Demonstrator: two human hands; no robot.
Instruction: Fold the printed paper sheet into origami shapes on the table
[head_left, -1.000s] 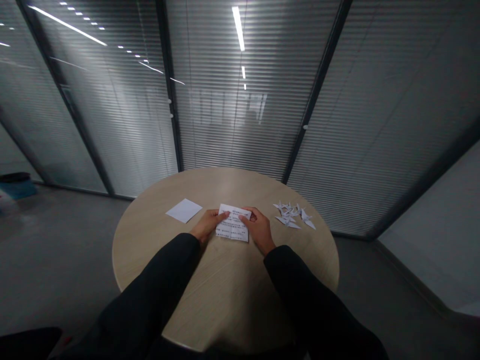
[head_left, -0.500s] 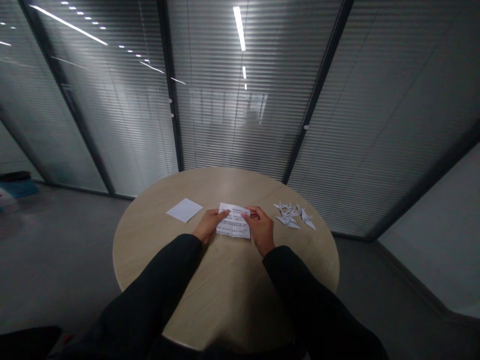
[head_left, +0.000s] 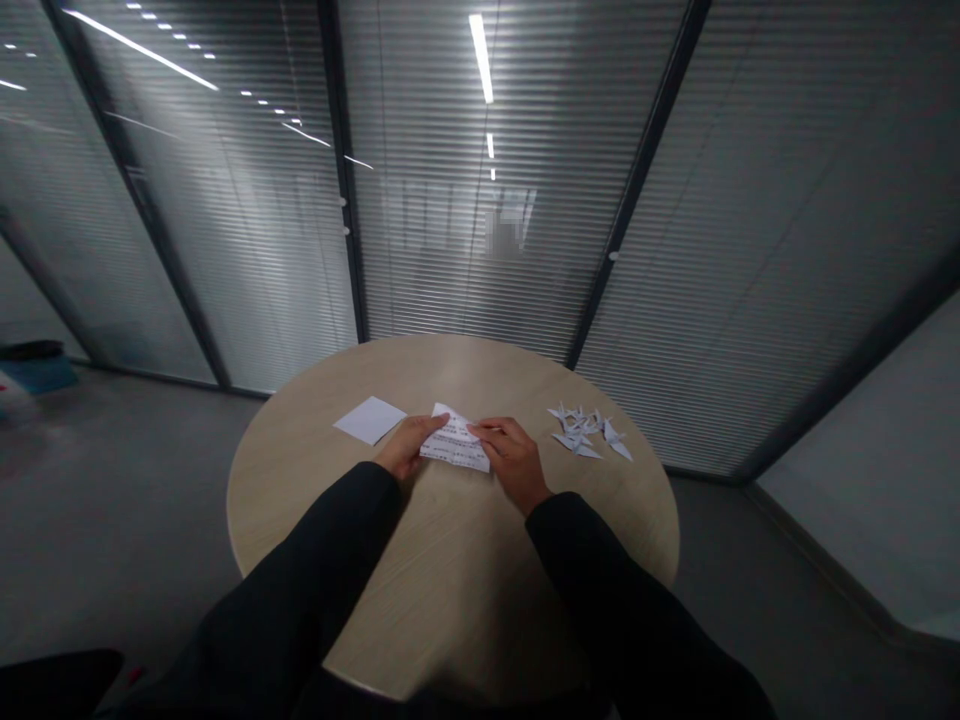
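Observation:
A creased sheet of white paper [head_left: 455, 447] with printed lines of text is held just over the round table, between my two hands. My left hand [head_left: 406, 446] grips its left side, thumb on top. At the right side, my right hand [head_left: 514, 458] pinches the paper's upper right part, which looks bent over. White paper [head_left: 370, 419], flat and roughly square, lies to the left of my left hand. Several folded paper cranes [head_left: 585, 430] sit in a cluster to the right of my right hand.
The round wooden table [head_left: 450, 365] stands close to a glass partition with blinds [head_left: 465, 290]. A blue bin [head_left: 37, 368] with a dark rim is on the floor at far left. A dark object [head_left: 60, 685] shows at the lower left corner.
The held paper has shifted slightly left and tilted, and its upper right part is now bent over. My right hand's fingers have moved inward over it.

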